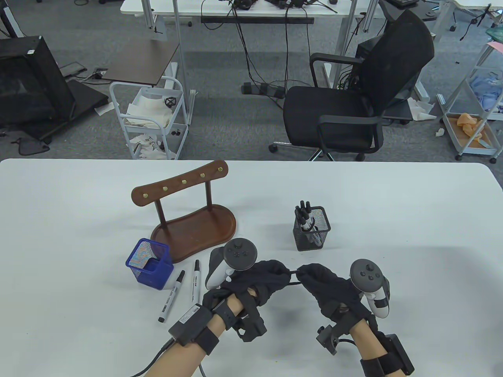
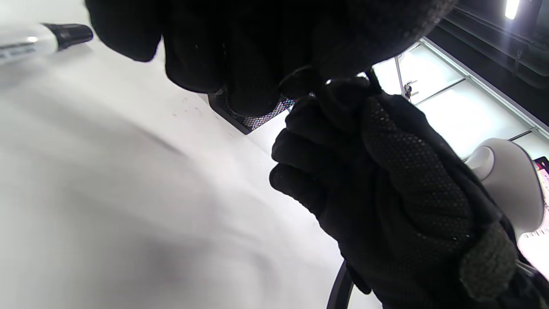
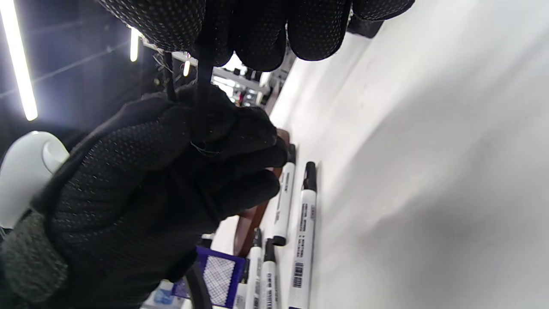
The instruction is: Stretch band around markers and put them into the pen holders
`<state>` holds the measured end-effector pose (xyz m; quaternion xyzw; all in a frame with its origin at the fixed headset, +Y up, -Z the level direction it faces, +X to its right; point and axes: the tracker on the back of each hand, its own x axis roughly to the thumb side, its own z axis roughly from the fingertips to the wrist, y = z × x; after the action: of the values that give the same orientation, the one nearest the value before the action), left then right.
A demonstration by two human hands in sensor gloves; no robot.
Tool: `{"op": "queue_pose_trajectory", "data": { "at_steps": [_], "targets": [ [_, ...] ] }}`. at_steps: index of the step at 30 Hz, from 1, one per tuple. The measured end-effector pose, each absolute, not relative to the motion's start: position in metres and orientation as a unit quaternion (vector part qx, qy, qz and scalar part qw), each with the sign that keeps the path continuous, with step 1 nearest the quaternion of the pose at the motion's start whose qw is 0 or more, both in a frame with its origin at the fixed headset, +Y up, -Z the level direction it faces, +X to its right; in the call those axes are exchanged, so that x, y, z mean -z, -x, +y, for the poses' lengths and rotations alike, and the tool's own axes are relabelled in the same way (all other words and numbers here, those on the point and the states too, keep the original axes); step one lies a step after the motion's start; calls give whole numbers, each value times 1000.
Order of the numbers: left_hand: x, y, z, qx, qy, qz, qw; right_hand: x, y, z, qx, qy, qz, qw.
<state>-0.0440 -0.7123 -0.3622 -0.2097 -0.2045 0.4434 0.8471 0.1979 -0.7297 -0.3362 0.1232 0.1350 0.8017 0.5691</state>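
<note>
Low in the table view, my left hand [image 1: 279, 271] and right hand [image 1: 305, 274] each pinch an end of a thin black band [image 1: 293, 277], which is pulled taut between them just above the table. The right wrist view shows the band [image 3: 202, 81] running from my right fingers [image 3: 261, 34] down into the left glove [image 3: 171, 163]. Two loose markers [image 1: 171, 296] [image 1: 195, 279] lie on the table left of my left hand. A blue mesh pen holder [image 1: 150, 264] stands beside them. A black mesh pen holder [image 1: 313, 231] behind my hands holds several markers.
A wooden stand [image 1: 193, 222] with a curved bar and brass pegs sits behind the blue holder. The white table [image 1: 412, 220] spreads wide to the right and left. A black office chair [image 1: 353, 94] and a cart [image 1: 147, 118] stand beyond the far edge.
</note>
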Motion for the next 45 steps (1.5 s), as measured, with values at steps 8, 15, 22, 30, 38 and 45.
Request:
{"op": "queue_pose_trajectory", "data": {
  "at_steps": [8, 15, 22, 30, 38, 45],
  "targets": [
    [364, 47, -713, -434, 202, -208, 853, 339, -203, -733, -747, -117, 139, 640],
    [364, 46, -710, -439, 191, -212, 852, 342, -204, -741, -623, -142, 186, 746],
    [371, 48, -709, -478, 191, -205, 833, 344, -200, -744, -582, -165, 217, 766],
    [368, 44, -708, -501, 194, -209, 817, 346, -188, -747, -558, -231, 296, 740],
    [363, 34, -698, -562, 214, -239, 763, 347, -177, -755, -530, -243, 373, 722],
    [357, 18, -685, -503, 190, -271, 799, 348, -178, -752, -585, -228, 388, 675]
  ]
}}
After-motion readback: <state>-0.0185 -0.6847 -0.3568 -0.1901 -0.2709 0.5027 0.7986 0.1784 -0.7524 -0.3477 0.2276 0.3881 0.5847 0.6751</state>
